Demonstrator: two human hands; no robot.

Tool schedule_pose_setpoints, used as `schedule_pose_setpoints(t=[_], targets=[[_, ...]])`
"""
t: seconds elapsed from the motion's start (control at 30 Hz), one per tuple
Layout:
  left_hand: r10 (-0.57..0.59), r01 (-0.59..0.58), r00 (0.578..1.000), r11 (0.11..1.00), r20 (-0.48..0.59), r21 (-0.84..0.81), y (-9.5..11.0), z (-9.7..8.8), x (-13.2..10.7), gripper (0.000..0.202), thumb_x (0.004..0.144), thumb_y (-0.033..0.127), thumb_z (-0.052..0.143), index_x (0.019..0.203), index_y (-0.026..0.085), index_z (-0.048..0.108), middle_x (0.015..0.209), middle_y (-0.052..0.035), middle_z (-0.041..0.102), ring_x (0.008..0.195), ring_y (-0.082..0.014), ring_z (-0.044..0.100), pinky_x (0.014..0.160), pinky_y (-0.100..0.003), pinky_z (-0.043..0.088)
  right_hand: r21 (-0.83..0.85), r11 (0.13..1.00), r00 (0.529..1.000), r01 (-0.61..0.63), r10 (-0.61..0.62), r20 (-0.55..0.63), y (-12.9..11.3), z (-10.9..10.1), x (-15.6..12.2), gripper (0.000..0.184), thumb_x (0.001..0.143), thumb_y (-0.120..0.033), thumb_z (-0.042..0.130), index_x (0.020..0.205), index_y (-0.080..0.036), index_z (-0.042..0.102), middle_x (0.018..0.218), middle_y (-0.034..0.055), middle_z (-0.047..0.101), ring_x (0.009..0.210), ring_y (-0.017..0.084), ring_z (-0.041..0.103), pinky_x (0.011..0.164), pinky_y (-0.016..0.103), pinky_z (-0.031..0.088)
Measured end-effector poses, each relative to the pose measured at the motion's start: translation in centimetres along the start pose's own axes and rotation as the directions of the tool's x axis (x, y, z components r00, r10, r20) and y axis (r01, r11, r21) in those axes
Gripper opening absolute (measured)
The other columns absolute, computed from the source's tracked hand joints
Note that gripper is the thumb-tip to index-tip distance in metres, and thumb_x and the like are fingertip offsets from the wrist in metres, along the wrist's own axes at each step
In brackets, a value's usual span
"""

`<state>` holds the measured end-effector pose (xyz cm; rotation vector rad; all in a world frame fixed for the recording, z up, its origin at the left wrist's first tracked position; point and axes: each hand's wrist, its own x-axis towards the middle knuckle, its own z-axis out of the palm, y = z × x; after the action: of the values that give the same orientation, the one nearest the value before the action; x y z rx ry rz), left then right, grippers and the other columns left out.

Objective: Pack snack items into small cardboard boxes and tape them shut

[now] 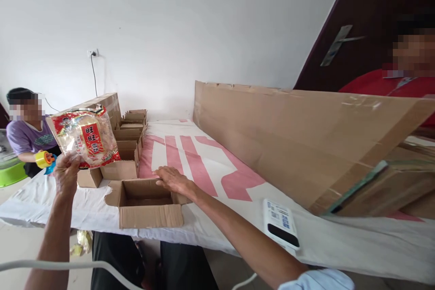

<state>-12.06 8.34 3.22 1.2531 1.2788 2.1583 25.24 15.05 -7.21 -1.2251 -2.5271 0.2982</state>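
Slackening could drop the snack bag [86,133] my left hand [67,170] pinches left of the box [151,216]. Right hand [174,179]: can't tell its grip.

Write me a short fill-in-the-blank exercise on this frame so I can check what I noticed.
1. The left hand holds up a snack packet whose central label is ____ (red or blue).
2. The right hand is at the rim of the nearest cardboard box, whose top is ____ (open or shut).
3. The white device lies to the ____ (left or right) of the right forearm.
4. The co-worker at far left wears a ____ (green or purple) shirt.

Missing words: red; open; right; purple.
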Motion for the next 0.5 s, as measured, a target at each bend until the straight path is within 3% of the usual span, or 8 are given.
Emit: schedule_pose_setpoints(t=[0.13, 0.37, 0.5], targets=[[-0.023, 0.025, 0.998, 0.999, -0.057, 0.026, -0.8, -1.8, 0.1, 0.044, 0.063, 0.042, 0.090, 0.097, 0.018, 0.078, 0.094, -0.0016, 0.082, 0.082, -0.0198, 0.075, 0.085, -0.037, 0.067, 0.036, 0.999, 0.999, 0.036, -0.037, 0.024, -0.2, 0.1, -1.0, 0.014, 0.100, -0.020, 0.064, 0.096, -0.023, 0.077, 0.110, 0.0097, 0.076, 0.104, 0.025, 0.068, 0.087, 0.033, 0.045], [-0.011, 0.016, 0.999, 0.993, -0.042, 0.121, -2.5, -2.7, -0.6, 0.041, 0.065, 0.044, 0.088, 0.096, 0.018, 0.080, 0.088, -0.0025, 0.081, 0.081, -0.0218, 0.077, 0.083, -0.038, 0.069, 0.232, 0.969, 0.997, -0.081, 0.075, 0.036, 1.6, -1.3, -2.7, 0.025, 0.089, -0.034, 0.076, 0.112, -0.028, 0.083, 0.110, 0.0094, 0.082, 0.100, 0.029, 0.073, 0.082, 0.033, 0.046], [0.012, -0.008, 1.000, 0.983, -0.020, 0.184, -2.8, -3.1, -1.0, 0.043, 0.066, 0.045, 0.087, 0.098, 0.017, 0.082, 0.088, -0.0039, 0.083, 0.081, -0.0230, 0.078, 0.081, -0.038, 0.068, 0.309, 0.949, 0.994, -0.060, 0.028, 0.108, 2.6, -1.7, -3.3, 0.019, 0.090, -0.026, 0.063, 0.088, -0.027, 0.082, 0.085, 0.0040, 0.078, 0.077, 0.022, 0.067, 0.072, 0.031, 0.042]])
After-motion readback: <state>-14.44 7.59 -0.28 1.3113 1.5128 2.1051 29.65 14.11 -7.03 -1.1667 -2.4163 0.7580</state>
